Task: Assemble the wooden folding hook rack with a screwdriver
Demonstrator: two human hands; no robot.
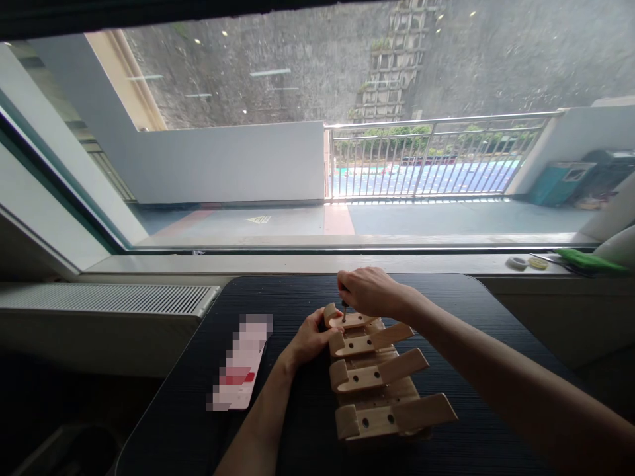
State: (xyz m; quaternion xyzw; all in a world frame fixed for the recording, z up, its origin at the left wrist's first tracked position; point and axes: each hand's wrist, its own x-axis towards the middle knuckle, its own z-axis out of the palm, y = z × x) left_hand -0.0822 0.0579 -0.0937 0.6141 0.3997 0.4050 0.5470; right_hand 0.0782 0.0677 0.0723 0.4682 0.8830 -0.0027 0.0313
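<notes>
On a dark table lies a wooden rack (403,390), built from a board with several curved wooden hooks fixed across it. Each of the nearer hooks carries two dark round screw holes or screw heads. My left hand (308,338) is closed around the rounded left end of the farthest hook (353,320), steadying it. Above that hook, my right hand (370,291) is wrapped round a screwdriver (344,311). Its thin shaft points down onto the hook's left hole, and most of its handle is hidden by my fingers.
A pink phone-shaped item (243,377), partly blurred out, lies left of my left forearm on the dark table (292,291). Beyond are a windowsill (297,264) with tape rolls (516,263) and a green item (590,260), a large window, and a radiator (109,301) at left.
</notes>
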